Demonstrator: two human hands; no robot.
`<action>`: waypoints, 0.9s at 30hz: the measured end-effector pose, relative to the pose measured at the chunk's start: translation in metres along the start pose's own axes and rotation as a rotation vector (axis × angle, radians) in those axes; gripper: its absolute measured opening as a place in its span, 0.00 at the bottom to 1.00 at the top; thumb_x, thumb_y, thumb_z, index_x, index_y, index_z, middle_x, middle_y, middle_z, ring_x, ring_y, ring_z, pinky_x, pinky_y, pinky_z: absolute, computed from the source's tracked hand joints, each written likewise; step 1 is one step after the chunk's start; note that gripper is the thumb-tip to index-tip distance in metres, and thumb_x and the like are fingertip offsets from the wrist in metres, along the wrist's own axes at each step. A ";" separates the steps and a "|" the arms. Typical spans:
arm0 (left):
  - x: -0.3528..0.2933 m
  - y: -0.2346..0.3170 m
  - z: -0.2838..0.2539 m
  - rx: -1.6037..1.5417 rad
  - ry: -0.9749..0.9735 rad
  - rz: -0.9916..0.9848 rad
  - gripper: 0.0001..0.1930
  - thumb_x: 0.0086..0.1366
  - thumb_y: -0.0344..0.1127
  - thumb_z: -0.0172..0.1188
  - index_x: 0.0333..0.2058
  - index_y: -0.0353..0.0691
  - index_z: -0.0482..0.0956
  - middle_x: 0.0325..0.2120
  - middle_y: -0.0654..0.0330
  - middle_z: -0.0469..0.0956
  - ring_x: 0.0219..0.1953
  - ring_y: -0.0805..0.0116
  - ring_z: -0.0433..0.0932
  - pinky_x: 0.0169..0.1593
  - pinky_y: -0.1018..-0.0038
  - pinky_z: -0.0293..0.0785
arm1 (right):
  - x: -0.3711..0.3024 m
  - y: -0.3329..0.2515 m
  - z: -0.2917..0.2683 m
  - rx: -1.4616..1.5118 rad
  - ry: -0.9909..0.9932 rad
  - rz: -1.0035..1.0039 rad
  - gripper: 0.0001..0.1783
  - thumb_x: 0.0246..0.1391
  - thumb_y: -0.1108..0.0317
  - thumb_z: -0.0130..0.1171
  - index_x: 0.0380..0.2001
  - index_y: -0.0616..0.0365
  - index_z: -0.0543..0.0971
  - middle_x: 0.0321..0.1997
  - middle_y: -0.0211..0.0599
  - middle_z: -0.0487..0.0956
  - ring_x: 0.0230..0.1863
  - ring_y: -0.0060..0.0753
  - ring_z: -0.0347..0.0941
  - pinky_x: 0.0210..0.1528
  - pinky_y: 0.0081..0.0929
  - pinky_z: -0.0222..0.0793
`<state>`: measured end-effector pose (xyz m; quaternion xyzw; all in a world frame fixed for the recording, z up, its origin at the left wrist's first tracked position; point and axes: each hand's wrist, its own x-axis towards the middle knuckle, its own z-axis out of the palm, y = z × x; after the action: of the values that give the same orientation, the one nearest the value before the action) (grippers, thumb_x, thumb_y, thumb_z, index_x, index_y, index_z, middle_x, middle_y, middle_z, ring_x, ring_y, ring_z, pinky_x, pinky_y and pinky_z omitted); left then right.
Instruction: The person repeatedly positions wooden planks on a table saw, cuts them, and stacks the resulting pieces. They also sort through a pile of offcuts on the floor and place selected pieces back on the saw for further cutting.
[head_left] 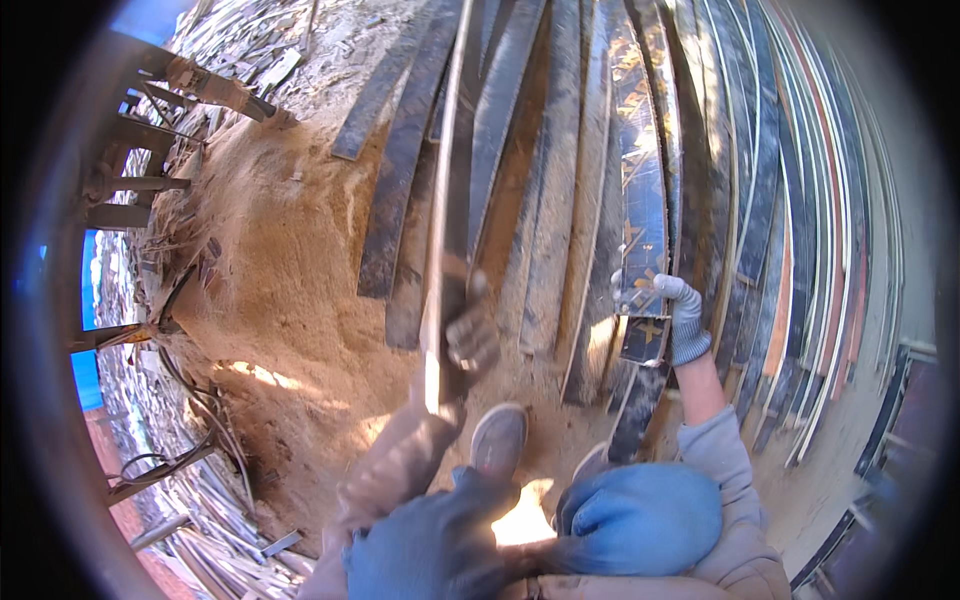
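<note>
My left hand (472, 335), in a pale glove and blurred by motion, is wrapped round a long, narrow dark board (457, 150) with a light edge. This board runs from near my left forearm away toward the far edge of the view. To the right, my right hand (685, 310), in a grey-white knit glove, grips the near end of another dark board (643, 200) with yellow-orange markings. Its thumb side lies at the board's right edge, while pale fingertips seem to show at the left edge. A shorter marked dark piece (643, 345) lies just below that end.
Several long dark boards (555, 190) lie side by side ahead, and stacked strips (830, 220) run along the right. Sandy, sawdust-like ground (290, 240) spreads to the left, beside wooden posts (215, 88) and scrap wood (215, 545). My blue-clad knees (640, 515) and a shoe (499, 440) are close below.
</note>
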<state>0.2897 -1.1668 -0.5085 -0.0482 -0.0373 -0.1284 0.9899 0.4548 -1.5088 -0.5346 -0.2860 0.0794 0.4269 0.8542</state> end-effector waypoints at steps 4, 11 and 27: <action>0.017 0.008 0.016 0.063 0.014 -0.055 0.27 0.83 0.41 0.52 0.74 0.39 0.65 0.34 0.65 0.78 0.31 0.70 0.76 0.39 0.69 0.74 | -0.064 0.034 0.012 0.061 0.004 0.061 0.34 0.63 0.65 0.65 0.67 0.72 0.70 0.54 0.58 0.84 0.54 0.53 0.86 0.52 0.45 0.88; 0.012 0.019 0.043 1.126 0.791 0.205 0.19 0.82 0.50 0.56 0.54 0.41 0.85 0.37 0.66 0.84 0.36 0.76 0.80 0.39 0.76 0.78 | -0.082 0.056 0.037 -0.194 0.149 -0.044 0.17 0.63 0.70 0.63 0.51 0.72 0.81 0.39 0.49 0.87 0.38 0.41 0.87 0.45 0.34 0.86; 0.006 -0.093 0.007 1.006 0.633 -0.472 0.28 0.67 0.39 0.71 0.61 0.31 0.78 0.49 0.53 0.86 0.49 0.58 0.85 0.59 0.61 0.82 | -0.112 0.091 0.096 -1.634 0.302 0.142 0.60 0.60 0.16 0.52 0.60 0.74 0.75 0.44 0.57 0.82 0.41 0.48 0.82 0.40 0.43 0.80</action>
<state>0.2710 -1.2574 -0.4931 0.4721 0.1915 -0.3177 0.7997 0.3038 -1.4885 -0.4511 -0.8642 -0.1238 0.3601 0.3289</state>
